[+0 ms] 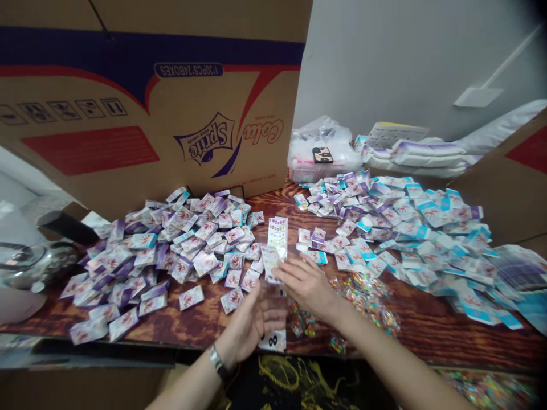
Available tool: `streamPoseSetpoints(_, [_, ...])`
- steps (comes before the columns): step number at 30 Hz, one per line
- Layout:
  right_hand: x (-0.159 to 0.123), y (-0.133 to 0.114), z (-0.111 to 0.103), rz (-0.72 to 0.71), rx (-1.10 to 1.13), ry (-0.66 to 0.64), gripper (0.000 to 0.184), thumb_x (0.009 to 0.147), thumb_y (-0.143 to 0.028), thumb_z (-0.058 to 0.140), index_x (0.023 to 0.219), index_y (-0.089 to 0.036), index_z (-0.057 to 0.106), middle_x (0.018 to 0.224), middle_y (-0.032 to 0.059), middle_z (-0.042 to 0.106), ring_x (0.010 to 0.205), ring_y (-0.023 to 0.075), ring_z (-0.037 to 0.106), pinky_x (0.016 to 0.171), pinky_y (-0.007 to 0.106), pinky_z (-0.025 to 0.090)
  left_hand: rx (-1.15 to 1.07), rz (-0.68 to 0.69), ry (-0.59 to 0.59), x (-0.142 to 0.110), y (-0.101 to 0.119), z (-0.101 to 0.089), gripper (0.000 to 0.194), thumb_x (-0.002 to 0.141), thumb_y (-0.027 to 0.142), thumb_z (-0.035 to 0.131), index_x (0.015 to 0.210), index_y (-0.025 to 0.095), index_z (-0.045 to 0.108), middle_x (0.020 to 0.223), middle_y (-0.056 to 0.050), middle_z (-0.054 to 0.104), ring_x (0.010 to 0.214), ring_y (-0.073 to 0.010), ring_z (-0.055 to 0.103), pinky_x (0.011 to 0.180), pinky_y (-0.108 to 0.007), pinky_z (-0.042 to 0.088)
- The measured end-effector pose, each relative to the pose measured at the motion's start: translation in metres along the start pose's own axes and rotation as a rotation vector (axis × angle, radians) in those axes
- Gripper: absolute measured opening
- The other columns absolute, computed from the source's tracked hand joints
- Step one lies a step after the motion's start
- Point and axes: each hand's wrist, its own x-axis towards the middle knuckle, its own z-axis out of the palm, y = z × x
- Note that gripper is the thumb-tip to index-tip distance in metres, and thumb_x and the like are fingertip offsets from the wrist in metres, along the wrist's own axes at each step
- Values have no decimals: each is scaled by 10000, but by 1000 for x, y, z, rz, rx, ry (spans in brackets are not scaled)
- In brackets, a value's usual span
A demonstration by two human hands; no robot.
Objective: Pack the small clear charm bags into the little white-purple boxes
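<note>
My left hand, with a watch on the wrist, is curled around a clear plastic sleeve near the table's front edge. My right hand pinches a small card at the sleeve's top. A sticker sheet lies just beyond the fingers. A heap of small purple-and-white packets spreads to the left. Another heap of white and teal packets spreads to the right. Colourful small sticker packs lie under my right forearm.
A large cardboard carton printed "Cola" and "Sprite" stands at the back left on the dark wooden table. A clear bag with a phone and stacked white bundles sit at the back. A glass lid rests far left.
</note>
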Motion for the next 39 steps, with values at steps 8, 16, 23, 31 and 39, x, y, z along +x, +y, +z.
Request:
streamPoseSetpoints(8, [-20, -42, -53, 36, 504, -100, 247, 931, -182, 425, 1121, -211, 580, 924, 32, 696, 813, 124, 640, 707, 253, 512, -124, 116, 37, 0, 12, 8, 324, 789, 418, 611, 967, 148, 596, 853, -82, 677, 743, -209, 643, 716, -340, 490])
streamPoseSetpoints(16, [-4, -19, -25, 278, 355, 187, 235, 916, -198, 462, 1114, -198, 590, 992, 45, 690, 877, 152, 653, 769, 285, 531, 430, 222, -126, -15, 2, 9, 358, 706, 422, 690, 917, 139, 628, 806, -45, 655, 757, -189, 590, 723, -301, 461])
streamPoseSetpoints(23, [-27, -44, -20, -145, 28, 191, 298, 898, -131, 455, 1167, -172, 577, 1080, 92, 661, 1030, 208, 585, 883, 376, 501, -81, 166, -145, -9, 1, 8, 315, 635, 191, 707, 934, 147, 616, 928, -71, 655, 849, -205, 616, 766, -315, 469])
streamPoseSetpoints(31, [-35, -45, -9, -124, 86, 123, 263, 901, -108, 426, 1086, -166, 604, 947, 83, 676, 931, 199, 585, 824, 369, 499, -107, 155, -141, -12, 4, 10, 235, 721, 272, 656, 918, 144, 658, 954, -88, 672, 939, -221, 593, 861, -335, 432])
streamPoseSetpoints(39, [-27, -42, -15, 374, 529, 23, 170, 899, -254, 501, 1051, -207, 564, 945, 57, 575, 916, 180, 547, 794, 309, 475, 267, 285, -60, -13, -3, 8, 392, 823, 447, 544, 1075, 155, 615, 1115, -107, 616, 998, -248, 566, 863, -355, 445])
